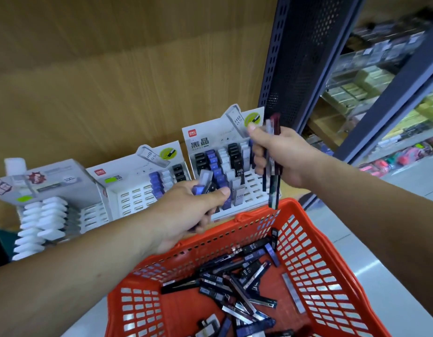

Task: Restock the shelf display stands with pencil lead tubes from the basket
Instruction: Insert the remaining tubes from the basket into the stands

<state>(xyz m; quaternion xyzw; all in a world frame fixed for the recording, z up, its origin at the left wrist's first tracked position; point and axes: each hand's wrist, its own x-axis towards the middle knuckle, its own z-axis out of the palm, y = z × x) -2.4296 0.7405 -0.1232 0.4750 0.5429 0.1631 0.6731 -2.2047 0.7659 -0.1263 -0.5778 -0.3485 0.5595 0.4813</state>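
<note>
While the left hand [186,212] grips lead tubes [206,181], the right hand [289,154] clutches more; both arms outstretched.

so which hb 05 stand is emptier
The middle stand, by the left hand: tubes only in its back right corner; the right stand is far fuller.

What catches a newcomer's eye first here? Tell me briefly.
The red basket at lower centre, littered with loose lead tubes. Above it, the left hand and right hand each grip a few more before the half-filled display stand.
</note>
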